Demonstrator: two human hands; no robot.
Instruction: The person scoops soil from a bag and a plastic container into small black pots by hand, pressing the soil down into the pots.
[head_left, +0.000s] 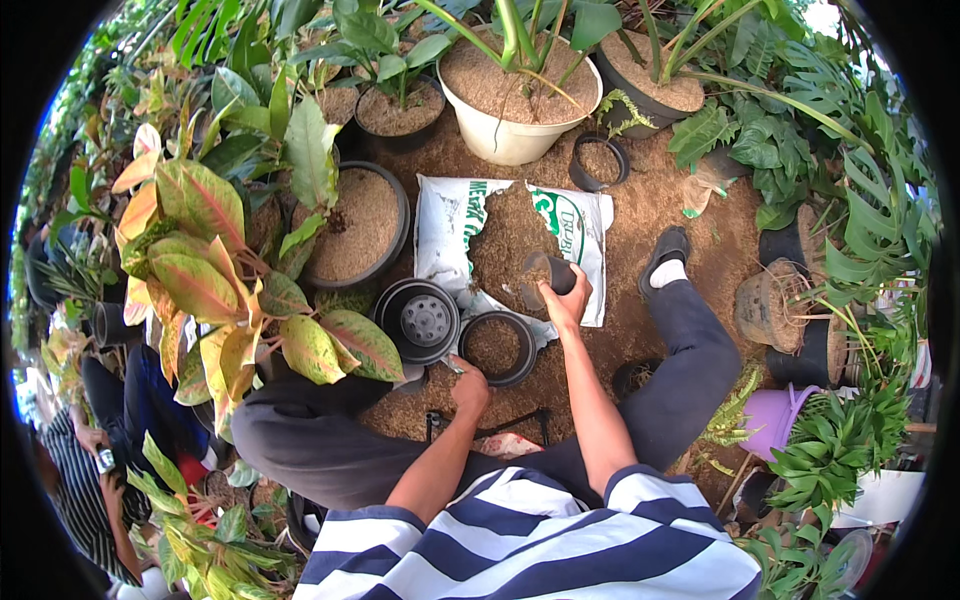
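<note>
My right hand (567, 295) grips a small black plastic pot (551, 271), tilted on its side over the dark growing mix (510, 229) in a torn-open white plastic sack (442, 195). Some mix shows at the pot's mouth. My left hand (471, 386) is at the near left rim of a black pot (499, 349) that is part filled with mix; its fingers are partly bent, and whether they grip the rim is unclear. Left of that pot stands an empty black pot (417, 321) with drainage holes in its base.
A wide dark pot of mix (356, 225) and a colourful aglaonema (217, 277) stand left. Ahead are a large white pot (517, 135) and a small black pot (598, 161). Potted plants and a purple pot (776, 420) line the right. Another person (94, 480) sits at the far left.
</note>
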